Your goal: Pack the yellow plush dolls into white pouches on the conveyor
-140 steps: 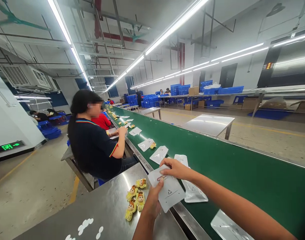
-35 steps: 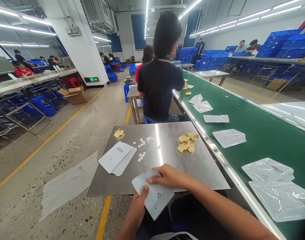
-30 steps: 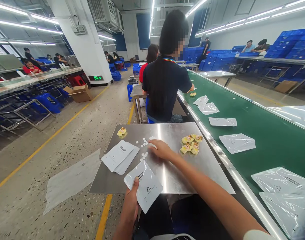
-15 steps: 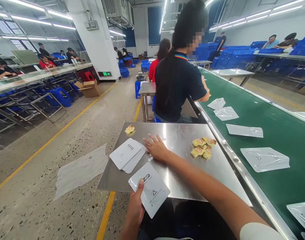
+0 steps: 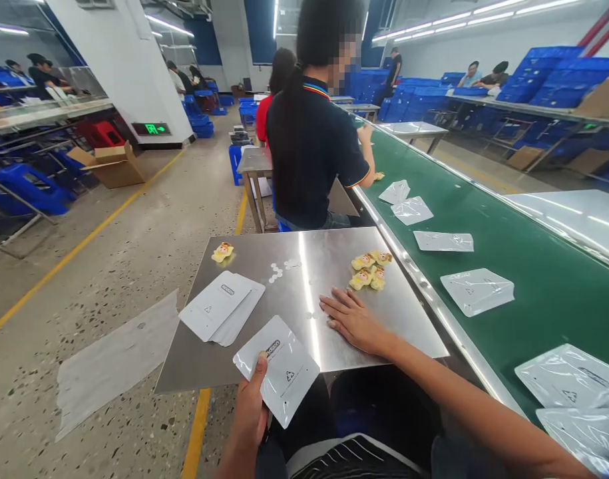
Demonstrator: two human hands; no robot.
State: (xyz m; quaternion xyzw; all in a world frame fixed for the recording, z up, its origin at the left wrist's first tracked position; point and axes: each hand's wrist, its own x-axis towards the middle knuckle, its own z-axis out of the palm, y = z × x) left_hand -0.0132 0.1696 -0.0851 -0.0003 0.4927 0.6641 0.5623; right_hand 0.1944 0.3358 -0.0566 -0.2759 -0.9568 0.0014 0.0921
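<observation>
My left hand (image 5: 251, 399) grips a white printed pouch (image 5: 284, 376), its thumb on the front, over the table's near edge. My right hand (image 5: 354, 322) lies with fingers spread on the metal table (image 5: 184, 359), holding nothing. Small clear round pieces (image 5: 275, 271) lie mid-table, and a few more (image 5: 310, 315) rest just left of my right fingertips. A stack of white pouches (image 5: 217, 306) is at the table's left. Several yellow figures (image 5: 369, 269) form a group beyond my right hand. One single yellow figure (image 5: 223, 251) sits at the far left corner.
Along the right runs a green conveyor belt (image 5: 428, 219) carrying several pouches (image 5: 476, 291), with a metal rail (image 5: 424, 283) beside the table. A person in a dark shirt (image 5: 314, 146) sits just ahead. A pale sheet (image 5: 117, 362) lies on the floor at left.
My right hand has moved right, away from the round pieces beside the pouch stack, toward the grouped figures. My left hand still holds the pouch. The view has turned right and down.
</observation>
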